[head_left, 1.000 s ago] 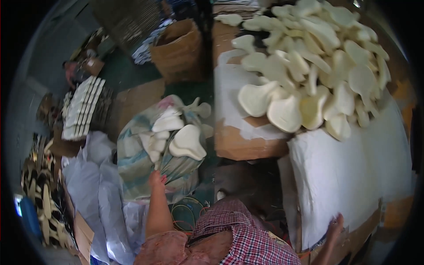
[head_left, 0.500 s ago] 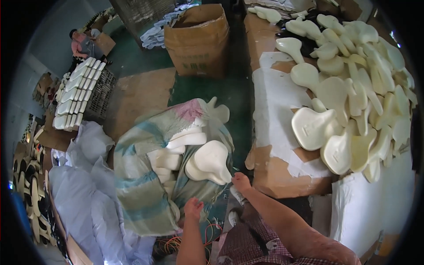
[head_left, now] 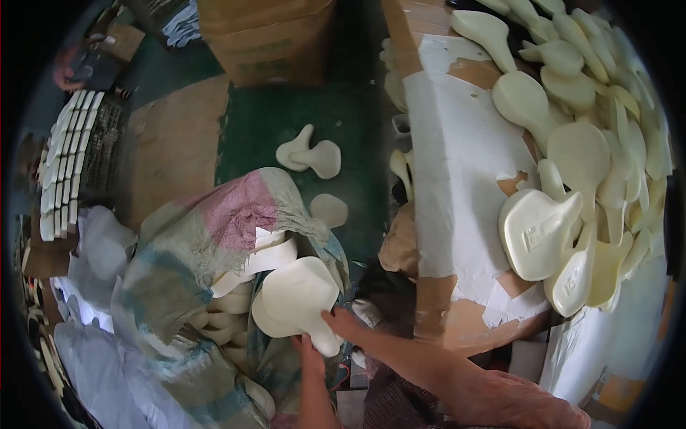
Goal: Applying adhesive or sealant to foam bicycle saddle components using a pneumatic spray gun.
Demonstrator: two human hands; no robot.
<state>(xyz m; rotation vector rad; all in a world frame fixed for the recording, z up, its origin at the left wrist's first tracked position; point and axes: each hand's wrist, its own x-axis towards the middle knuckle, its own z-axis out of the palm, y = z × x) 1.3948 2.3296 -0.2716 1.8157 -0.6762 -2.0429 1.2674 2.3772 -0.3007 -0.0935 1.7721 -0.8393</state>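
Left hand (head_left: 310,352) and right hand (head_left: 346,326) grip a cream saddle-shaped pad (head_left: 303,287) by its narrow end. A paper-covered carton (head_left: 461,182) stands right of the woven sack (head_left: 189,239); a brown box (head_left: 268,43), beyond the sack. The gripped pad is at the sack's mouth; two overlapping pads (head_left: 326,159) lie beyond it.

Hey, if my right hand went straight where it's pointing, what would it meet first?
Your right hand would first meet the upper cream paddle-shaped piece; the two seem to touch, though depth is unclear.
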